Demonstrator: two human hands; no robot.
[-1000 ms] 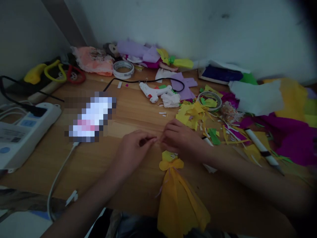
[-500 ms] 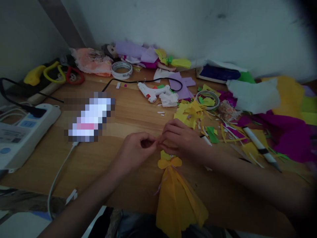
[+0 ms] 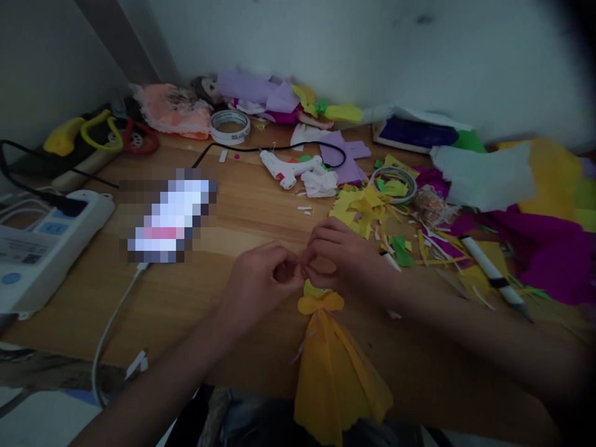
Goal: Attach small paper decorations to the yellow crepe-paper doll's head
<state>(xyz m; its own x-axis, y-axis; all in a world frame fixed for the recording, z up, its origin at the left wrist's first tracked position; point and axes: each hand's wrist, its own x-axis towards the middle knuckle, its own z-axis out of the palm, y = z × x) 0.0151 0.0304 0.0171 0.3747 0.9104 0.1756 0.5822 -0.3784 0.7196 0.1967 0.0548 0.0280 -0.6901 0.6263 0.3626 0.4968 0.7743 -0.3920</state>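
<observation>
My left hand (image 3: 263,282) and my right hand (image 3: 342,257) meet at the fingertips over the middle of the table. Both are closed in a pinch. Whatever sits between the fingertips is too small to make out. Just below them lies a small dress (image 3: 333,366) of orange-yellow paper, with a bow-like band across its top and a thin pinkish ribbon at the waist. Its skirt hangs over the table's front edge. A bit of yellow paper (image 3: 316,289) shows above the band, partly hidden by my right hand.
A blurred-out phone (image 3: 172,217) and a white power strip (image 3: 56,248) lie left. Behind are a white glue gun (image 3: 286,169), a tape roll (image 3: 230,128) and a doll (image 3: 209,90). Paper scraps (image 3: 358,208), a second tape roll (image 3: 395,185) and a marker (image 3: 496,276) spread rightward.
My hands stay pinched together at nearly the same spot, the fingers shifting slightly. The whole view has moved a little; the dress lies as before.
</observation>
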